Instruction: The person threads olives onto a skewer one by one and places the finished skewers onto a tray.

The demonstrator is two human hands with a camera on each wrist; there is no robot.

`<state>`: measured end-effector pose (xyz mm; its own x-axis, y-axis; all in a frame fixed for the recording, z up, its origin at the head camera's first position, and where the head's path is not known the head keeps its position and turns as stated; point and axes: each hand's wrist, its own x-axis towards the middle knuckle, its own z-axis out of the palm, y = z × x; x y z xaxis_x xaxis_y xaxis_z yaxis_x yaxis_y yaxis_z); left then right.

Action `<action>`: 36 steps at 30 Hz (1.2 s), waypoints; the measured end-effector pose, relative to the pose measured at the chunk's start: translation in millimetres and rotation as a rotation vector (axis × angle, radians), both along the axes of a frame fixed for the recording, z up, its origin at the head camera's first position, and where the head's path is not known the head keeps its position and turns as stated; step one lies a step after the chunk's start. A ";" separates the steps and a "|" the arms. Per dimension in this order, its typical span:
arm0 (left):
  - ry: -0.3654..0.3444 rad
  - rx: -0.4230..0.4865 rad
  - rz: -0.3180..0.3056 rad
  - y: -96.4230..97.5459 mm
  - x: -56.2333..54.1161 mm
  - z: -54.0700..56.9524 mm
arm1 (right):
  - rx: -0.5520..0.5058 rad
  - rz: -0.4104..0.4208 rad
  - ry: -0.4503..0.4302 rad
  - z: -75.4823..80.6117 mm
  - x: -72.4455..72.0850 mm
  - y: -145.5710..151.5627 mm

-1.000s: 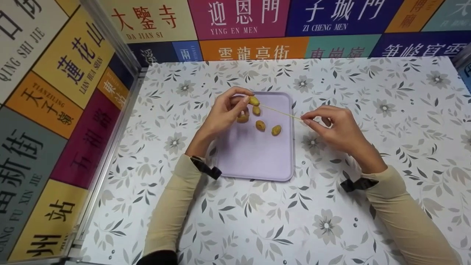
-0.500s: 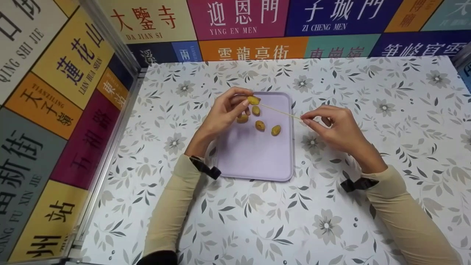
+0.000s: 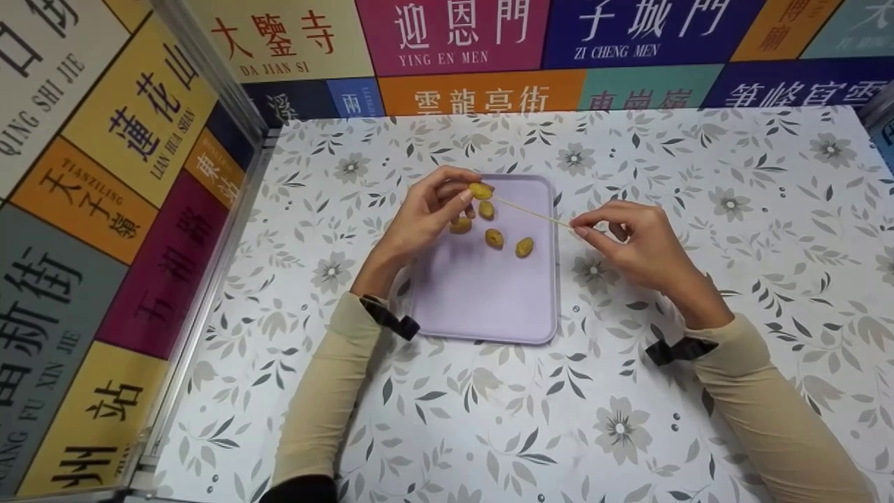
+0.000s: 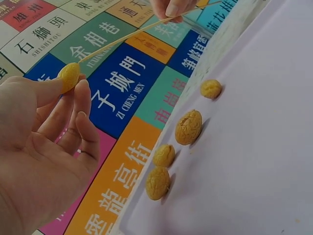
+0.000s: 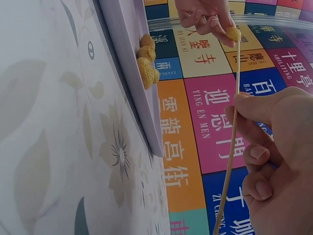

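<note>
My left hand [image 3: 426,209] is raised over the far part of the lilac tray [image 3: 489,300]. Its thumb and fingertips pinch a yellow wrinkled oval fruit [image 4: 69,77]. Out to the right, my right hand [image 3: 632,241] pinches a thin wooden skewer [image 5: 230,166] between thumb and forefinger. The skewer slants across from there, one end meeting the fruit and the other running on past my right fingers in the right wrist view. Several similar fruits [image 4: 189,127] lie on the tray, one of them [image 3: 460,225] partly behind my left fingers.
A white tablecloth [image 3: 447,419] with grey leaves and flowers lies under the tray. Panels with coloured lettering [image 3: 461,35] stand along the back and left side of the table. Black camera mounts [image 3: 681,351] sit on both sleeved wrists.
The fruit between my left fingertips has turned slightly, from slanting to lying more level. Both hands and the skewer stay almost where they were.
</note>
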<state>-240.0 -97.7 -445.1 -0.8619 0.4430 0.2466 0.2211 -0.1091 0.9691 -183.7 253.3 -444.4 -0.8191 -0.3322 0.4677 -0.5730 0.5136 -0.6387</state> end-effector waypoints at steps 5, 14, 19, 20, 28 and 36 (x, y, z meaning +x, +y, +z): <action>-0.006 -0.001 -0.002 0.6 0.0 -0.9 | -0.011 0.004 -0.016 -2.2 -0.3 -0.7; 0.005 -0.011 -0.003 0.1 -0.2 -1.3 | -0.023 -0.007 -0.030 -4.5 -2.3 0.1; -0.003 -0.004 -0.011 -0.5 0.0 -1.3 | -0.032 0.002 -0.024 -4.9 -3.5 0.9; -0.003 -0.004 -0.011 -0.5 0.1 -1.3 | -0.037 0.004 -0.028 -4.7 -3.5 1.1; -0.013 -0.006 0.005 0.2 0.2 -1.0 | -0.057 0.005 -0.016 -6.2 -3.7 0.9; -0.036 -0.004 -0.007 1.5 0.8 -1.3 | -0.041 -0.001 -0.006 -4.9 -2.2 -1.7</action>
